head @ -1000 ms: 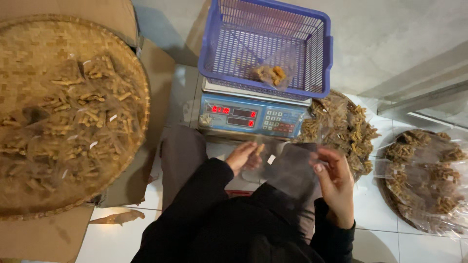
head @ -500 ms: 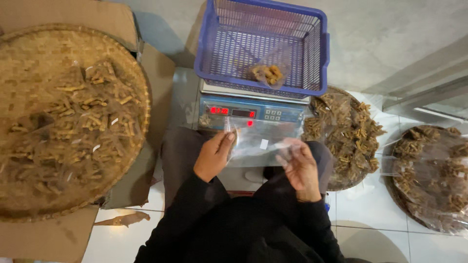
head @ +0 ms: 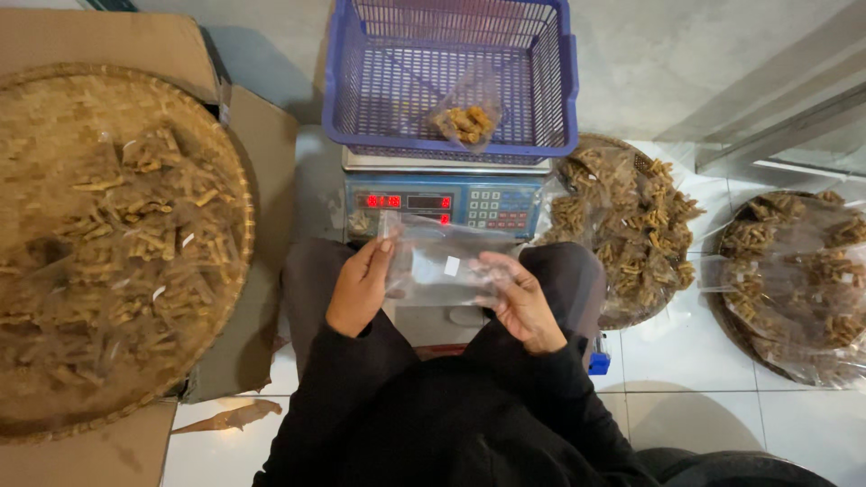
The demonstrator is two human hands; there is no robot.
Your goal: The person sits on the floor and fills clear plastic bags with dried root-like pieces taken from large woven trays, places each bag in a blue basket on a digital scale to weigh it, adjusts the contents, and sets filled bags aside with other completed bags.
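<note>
Between both hands' fingers, clear plastic bag.

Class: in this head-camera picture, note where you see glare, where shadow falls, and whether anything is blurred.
Head view: glare streaks the clear plastic bag held between left hand and right hand; the blue basket casts shadow leftward on the floor; the scale display glows red, slightly smeared; the woven tray stays sharp.
</note>
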